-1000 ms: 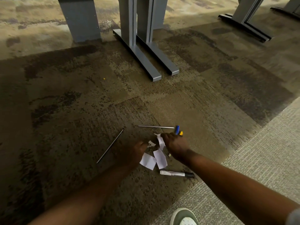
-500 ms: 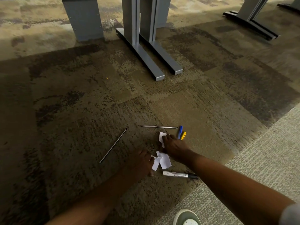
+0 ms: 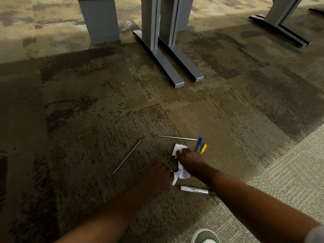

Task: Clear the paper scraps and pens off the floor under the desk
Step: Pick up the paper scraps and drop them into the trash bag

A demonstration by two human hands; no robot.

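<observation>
Two hands are working at lower centre. Left hand (image 3: pixel 157 178) is pinching crumpled paper scraps (image 3: pixel 181 174); right hand (image 3: pixel 190 160) is pressing fingertips, loosely spread, on another scrap (image 3: pixel 178 148). Paper is probably light and limp: bunch it. The marker (image 3: pixel 196 190) is lying left-right, probably rigid: grasp mid-barrel.

palm and fingers of left hand (image 3: pixel 157 179) hidden by its own back. part of paper scraps (image 3: pixel 182 173) covered by right hand (image 3: pixel 191 162). far end of marker (image 3: pixel 196 190) lost under right arm. shoe (image 3: pixel 205 236) cut off at near edge.
</observation>
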